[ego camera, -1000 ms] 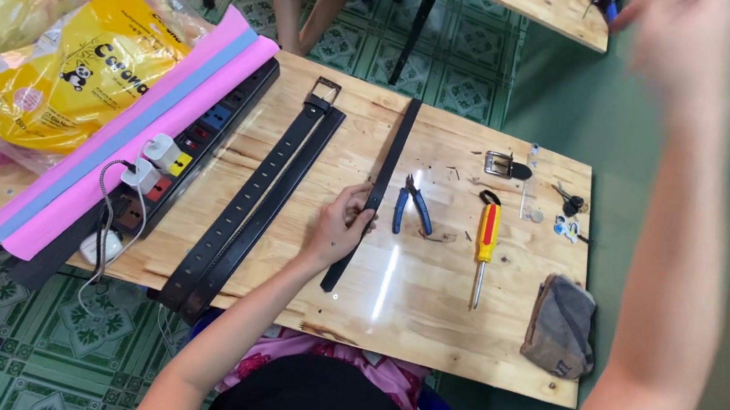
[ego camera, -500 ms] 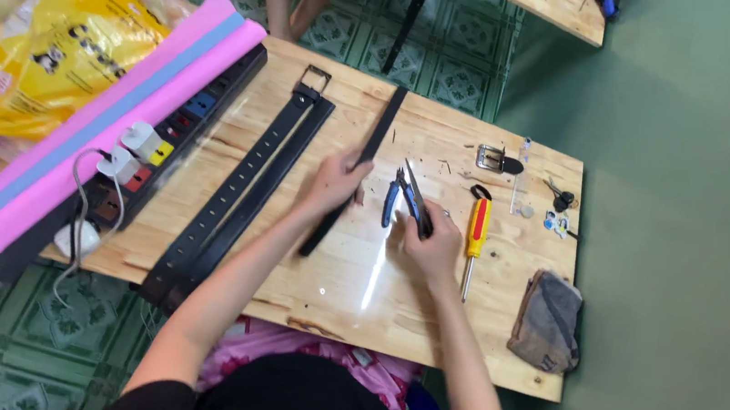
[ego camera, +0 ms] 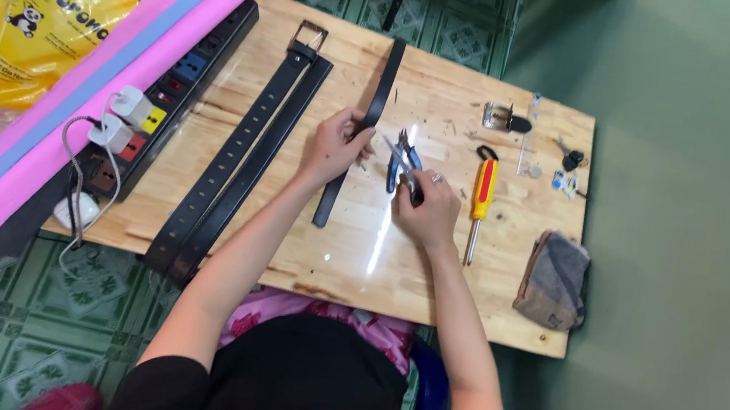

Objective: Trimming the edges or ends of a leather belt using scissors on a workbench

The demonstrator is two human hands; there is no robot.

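**Hands at a strap and pliers on the table**

The left hand [ego camera: 335, 145] lies on a narrow black strap [ego camera: 360, 131], fingers curled over its middle and pinning it to the wooden table [ego camera: 430, 277]. The strap runs from 12 o'clock down toward 7 o'clock across the board. The right hand [ego camera: 427, 210], at 3 o'clock of the left and close beside it, is closed around the blue-handled pliers [ego camera: 403, 159]; their jaws point up toward 11 o'clock, near the strap (whether the tips touch it cannot be told).

At 9 o'clock of the strap lie two wider black belts [ego camera: 243, 150] side by side, one with a metal buckle at its far end. At 3 o'clock of the right hand lies a screwdriver [ego camera: 481, 200] with a red and yellow handle, and beyond it a grey pouch [ego camera: 554, 280]. A black power strip [ego camera: 166, 100] sits at the left edge.
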